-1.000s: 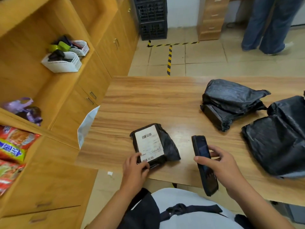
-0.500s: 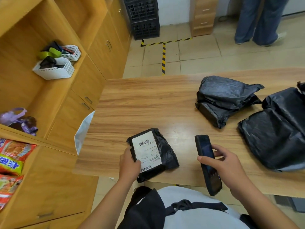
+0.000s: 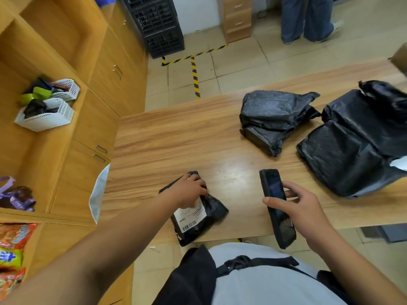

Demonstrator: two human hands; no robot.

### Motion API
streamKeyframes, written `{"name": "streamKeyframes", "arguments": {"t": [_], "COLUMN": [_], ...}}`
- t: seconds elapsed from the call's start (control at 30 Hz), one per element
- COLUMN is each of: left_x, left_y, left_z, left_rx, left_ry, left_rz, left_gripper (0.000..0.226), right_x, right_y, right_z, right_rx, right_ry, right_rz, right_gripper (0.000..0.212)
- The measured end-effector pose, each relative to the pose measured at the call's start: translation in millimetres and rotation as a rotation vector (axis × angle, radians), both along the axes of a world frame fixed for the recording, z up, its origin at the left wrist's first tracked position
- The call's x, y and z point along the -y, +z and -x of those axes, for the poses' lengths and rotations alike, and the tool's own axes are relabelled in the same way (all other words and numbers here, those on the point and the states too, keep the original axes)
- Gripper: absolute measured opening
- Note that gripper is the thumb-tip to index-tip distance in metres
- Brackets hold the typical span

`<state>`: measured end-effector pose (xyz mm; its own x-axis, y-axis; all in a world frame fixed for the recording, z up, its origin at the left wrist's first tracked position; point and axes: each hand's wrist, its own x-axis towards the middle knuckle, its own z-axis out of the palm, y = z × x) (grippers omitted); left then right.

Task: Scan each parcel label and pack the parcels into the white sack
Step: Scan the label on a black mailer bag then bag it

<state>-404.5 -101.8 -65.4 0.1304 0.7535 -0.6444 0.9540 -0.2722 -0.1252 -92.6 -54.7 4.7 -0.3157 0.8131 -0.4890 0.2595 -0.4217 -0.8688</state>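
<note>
Nearest, a pale shirt point(image 3: 264, 282) with a black strap point(image 3: 253, 261) is seen at the lower edge. Just beyond it, the parcel point(image 3: 211, 216) is lying at the near edge of the table point(image 3: 176, 139), with its near end hanging over that edge. It is gripped by the left hand point(image 3: 189, 191), whose fingers are curled over its far end. Half a second ago the left side of the parcel was held and the whole label was shown. Now the upper part of the label point(image 3: 190, 217) is covered by the hand, and only the lower part with one barcode is seen. The parcel is also brought nearer to the body than before.

To the right, the scanner point(image 3: 276, 205) is grasped by the right hand point(image 3: 304, 208), with the thumb laid on its front. This grip is unchanged, and the scanner is kept apart from the parcel.

A part of the sack point(image 3: 99, 192) is seen at the left end of the table, beside the cabinet point(image 3: 88, 150). Farther on the table, a second parcel point(image 3: 273, 119) and a big parcel point(image 3: 356, 148) are lying at the right, close to each other, as before. Two white baskets point(image 3: 46, 119) are placed on the shelf point(image 3: 50, 146) at the left. Behind the table, black crates point(image 3: 158, 25) and the legs of another person point(image 3: 306, 18) are seen on the tiled floor point(image 3: 242, 69).
</note>
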Motion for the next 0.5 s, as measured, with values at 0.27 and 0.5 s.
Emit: {"name": "streamKeyframes", "arguments": {"t": [0.27, 0.5], "left_x": [-14.4, -16.8], "left_y": [20.0, 84.7], "left_z": [8.1, 32.2], "left_rx": [0.187, 0.458], "left_ry": [0.241, 0.553], "left_rz": [-0.104, -0.279], "left_gripper": [0.007, 0.020], "right_x": [1.7, 0.7], "right_y": [-6.7, -0.7], "right_z": [-3.5, 1.3], "right_rx": [0.015, 0.009], "right_ry": [0.028, 0.098], "right_rz": [-0.006, -0.020], "right_gripper": [0.064, 0.051]}}
